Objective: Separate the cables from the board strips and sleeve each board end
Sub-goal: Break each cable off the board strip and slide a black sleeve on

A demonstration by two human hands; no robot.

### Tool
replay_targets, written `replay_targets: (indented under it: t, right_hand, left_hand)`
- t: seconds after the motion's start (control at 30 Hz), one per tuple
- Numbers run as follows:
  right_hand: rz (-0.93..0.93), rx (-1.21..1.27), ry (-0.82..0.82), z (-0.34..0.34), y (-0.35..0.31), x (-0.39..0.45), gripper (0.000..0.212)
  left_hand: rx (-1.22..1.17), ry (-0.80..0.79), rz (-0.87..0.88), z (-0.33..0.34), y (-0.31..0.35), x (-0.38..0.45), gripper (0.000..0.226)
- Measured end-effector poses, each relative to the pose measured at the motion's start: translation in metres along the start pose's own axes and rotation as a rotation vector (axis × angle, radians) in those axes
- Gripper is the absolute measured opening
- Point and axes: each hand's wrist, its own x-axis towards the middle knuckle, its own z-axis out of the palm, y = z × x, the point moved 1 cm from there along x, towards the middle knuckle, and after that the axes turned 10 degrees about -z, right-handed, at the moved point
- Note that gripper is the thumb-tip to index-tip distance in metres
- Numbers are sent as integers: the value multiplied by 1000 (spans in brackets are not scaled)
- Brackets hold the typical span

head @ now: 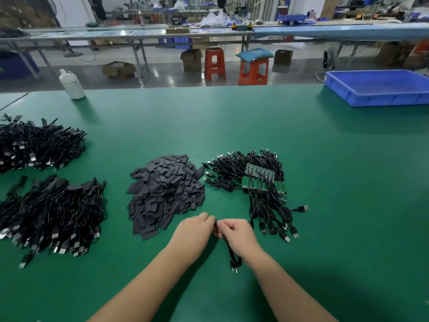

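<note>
My left hand (pixel 194 231) and my right hand (pixel 236 233) meet at the fingertips near the table's front, pinching a small dark piece between them. A black cable (pixel 232 254) hangs from my right hand and ends in a USB plug below my wrist. What my left fingers pinch is hidden; it looks like a black sleeve. A heap of flat black sleeves (pixel 166 194) lies just beyond my left hand. To the right, green board strips (pixel 262 178) sit among a bundle of attached black cables (pixel 269 205).
Two piles of finished black cables (pixel 48 214) (pixel 37 145) lie at the left on the green table (pixel 325 159). A blue bin (pixel 380 89) stands at the far right, a white bottle (pixel 72 83) at the far left edge.
</note>
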Motion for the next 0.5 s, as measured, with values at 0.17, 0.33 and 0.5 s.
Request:
replay_targets:
  t: [0.17, 0.33, 0.5]
  right_hand:
    - [-1, -10, -23, -3, -4, -2, 27]
    - [41, 95, -40, -3, -7, -2, 25]
    - [104, 482, 112, -1, -19, 1, 16]
  left_hand:
    - [48, -5, 12, 1, 5, -1, 25]
    - [-177, 106, 66, 7, -5, 1, 54]
    - [-1073, 100, -391, 9, 3, -11, 56]
